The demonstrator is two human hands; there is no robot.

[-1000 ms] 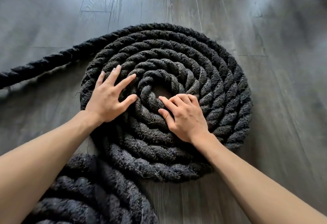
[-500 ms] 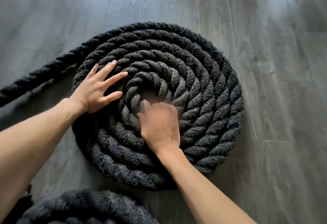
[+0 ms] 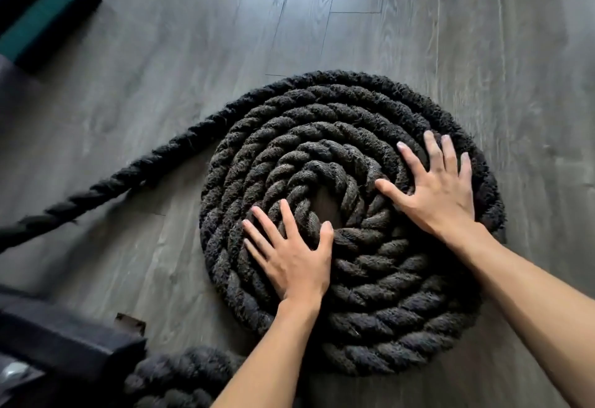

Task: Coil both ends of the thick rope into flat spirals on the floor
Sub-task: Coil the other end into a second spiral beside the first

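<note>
Head view: a thick black rope (image 3: 380,320) lies on the grey wooden floor (image 3: 450,37), wound into a flat spiral of several turns. The spiral fills the middle and the right of the picture. In its middle there is a small bare gap where the floor shows. From the upper left edge of the spiral the free part of the rope runs away to the left edge of the picture, lying on the floor.

The left hand (image 3: 291,254) rests flat on the lower left part of the spiral, just beside the middle gap. Its fingers (image 3: 262,227) are spread and point up and left, and the thumb points toward the middle. It grips nothing; the palm lies on the turns.

The right hand (image 3: 434,192) lies flat on the right side of the spiral, across the outer turns. Its fingers are also spread wide and point upward, the thumb reaching left toward the inner turns. It also grips nothing. Both forearms are bare and come in from the bottom of the picture.

At the bottom, left of the left forearm, a second coil (image 3: 180,372) of the same rope is partly in view. A dark blurred object (image 3: 64,343) covers the lower left corner. In the upper left corner stands a green and black object (image 3: 38,11).
</note>
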